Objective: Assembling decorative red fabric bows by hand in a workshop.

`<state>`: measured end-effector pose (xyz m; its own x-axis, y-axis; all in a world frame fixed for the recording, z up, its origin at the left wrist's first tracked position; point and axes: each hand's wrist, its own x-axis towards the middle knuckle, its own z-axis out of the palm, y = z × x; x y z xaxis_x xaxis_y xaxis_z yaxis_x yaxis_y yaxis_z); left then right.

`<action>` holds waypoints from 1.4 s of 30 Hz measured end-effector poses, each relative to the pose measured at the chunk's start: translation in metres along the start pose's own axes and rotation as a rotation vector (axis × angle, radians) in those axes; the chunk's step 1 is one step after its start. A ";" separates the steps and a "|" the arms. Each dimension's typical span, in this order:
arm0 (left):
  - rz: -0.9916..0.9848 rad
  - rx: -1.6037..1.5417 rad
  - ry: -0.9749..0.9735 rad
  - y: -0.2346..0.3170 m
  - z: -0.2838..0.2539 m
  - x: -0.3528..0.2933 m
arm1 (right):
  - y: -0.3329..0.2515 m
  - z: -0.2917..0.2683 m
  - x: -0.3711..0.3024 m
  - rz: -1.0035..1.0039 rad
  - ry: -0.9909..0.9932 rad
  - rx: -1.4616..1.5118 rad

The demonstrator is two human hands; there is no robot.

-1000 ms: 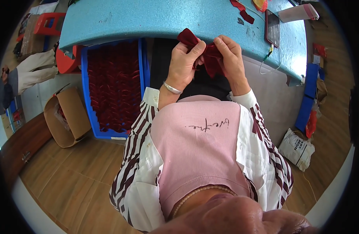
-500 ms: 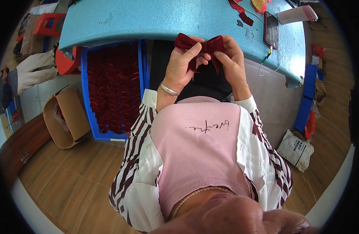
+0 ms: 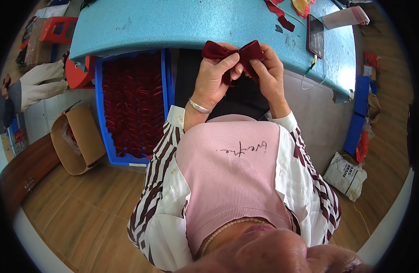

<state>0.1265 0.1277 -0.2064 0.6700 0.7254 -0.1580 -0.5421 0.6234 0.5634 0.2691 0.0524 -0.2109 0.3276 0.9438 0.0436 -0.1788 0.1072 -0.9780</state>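
A dark red velvet bow is held between my two hands, just off the near edge of the blue table. My left hand grips its left side, with the thumb pressed across the middle and covering the knot. The bow's right loop and hanging tail are pinched by my right hand, its thumb in front and fingers behind. One tail shows below my left fingers. Left of my lap, a blue crate holds many rows of dark red bows.
On the table's right are a phone with a cable, a pale pink cylinder and red fabric scraps. A cardboard box stands left of the crate, near red stools. A white sack lies on the right floor. Another person's legs show far left.
My left thumb has shifted to the right, over the bow's middle. The bow's right loop has tilted up slightly. Both hands still hold it in nearly the same place.
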 end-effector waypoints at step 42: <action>-0.010 -0.114 0.007 0.000 0.025 0.003 | -0.029 0.011 0.011 -0.345 0.094 -0.486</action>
<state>0.1414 0.1226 -0.1862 0.6722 0.7208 -0.1692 -0.5900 0.6596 0.4657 0.2680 0.0629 -0.1801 0.3756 0.8462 0.3780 0.3898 0.2258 -0.8928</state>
